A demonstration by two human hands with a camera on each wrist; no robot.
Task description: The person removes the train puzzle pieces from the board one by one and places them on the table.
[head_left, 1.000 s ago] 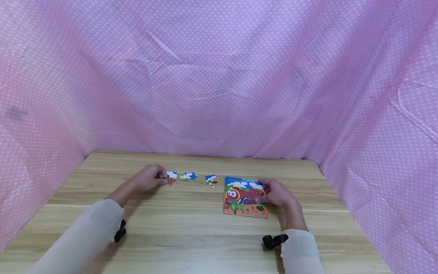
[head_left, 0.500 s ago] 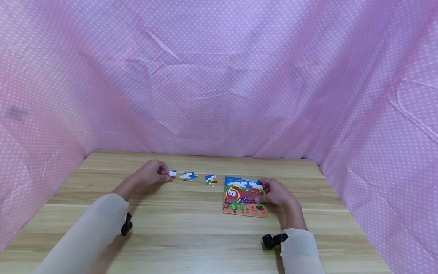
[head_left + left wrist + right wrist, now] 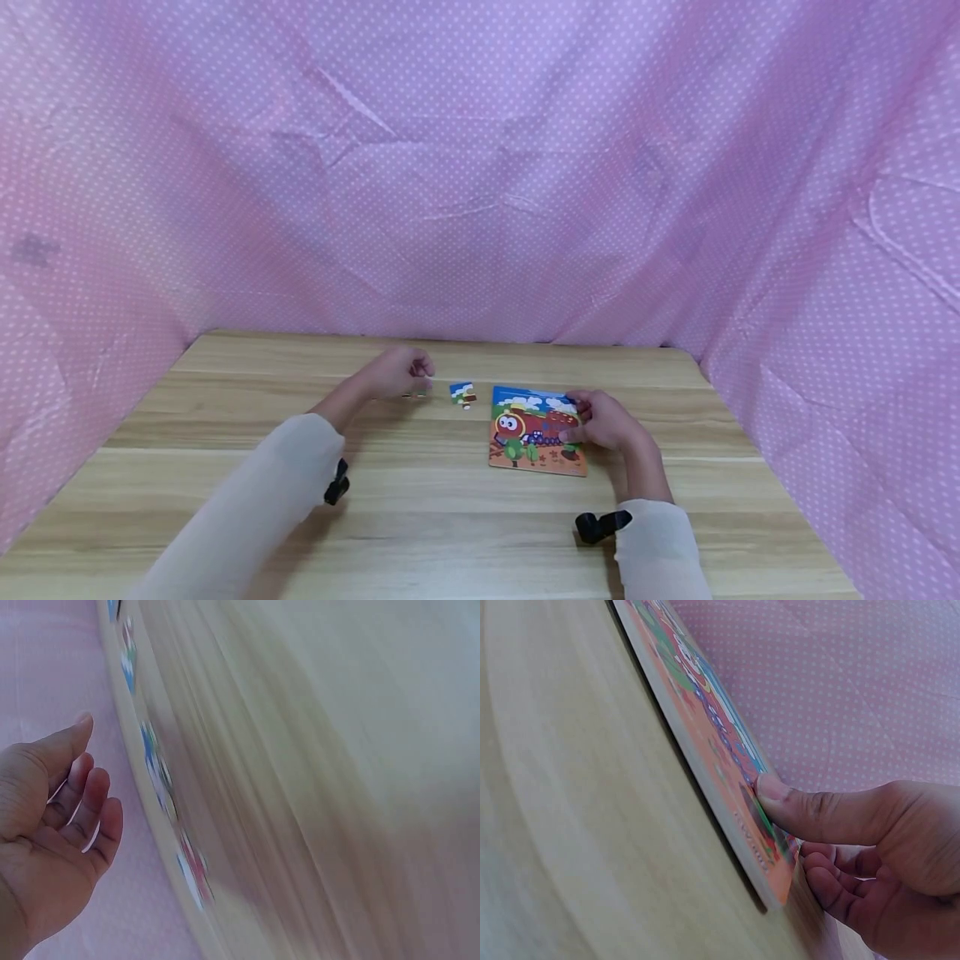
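Note:
My left hand (image 3: 396, 373) is over the far left part of the table, fingers loosely bent and holding nothing in the left wrist view. Beneath it in the head view, the lower edge of a blue-and-white jigsaw piece (image 3: 156, 769) peeks out. A red-and-white jigsaw piece (image 3: 195, 877) is hidden behind that hand in the head view. Just right of the hand lies a third jigsaw piece (image 3: 462, 394), blue, green and brown. My right hand (image 3: 603, 421) grips the right edge of a square puzzle board (image 3: 525, 450) with a red train picture, its thumb (image 3: 810, 814) on top.
The wooden table (image 3: 420, 517) has its far edge close behind the pieces. Pink dotted cloth (image 3: 480, 208) hangs around the back and sides. A black wrist mount (image 3: 600, 527) sits at the right sleeve, another wrist mount (image 3: 337, 483) at the left.
The left hand has left the red-and-white piece and moved right, over the blue-and-white piece. The right hand and the board have stayed in place.

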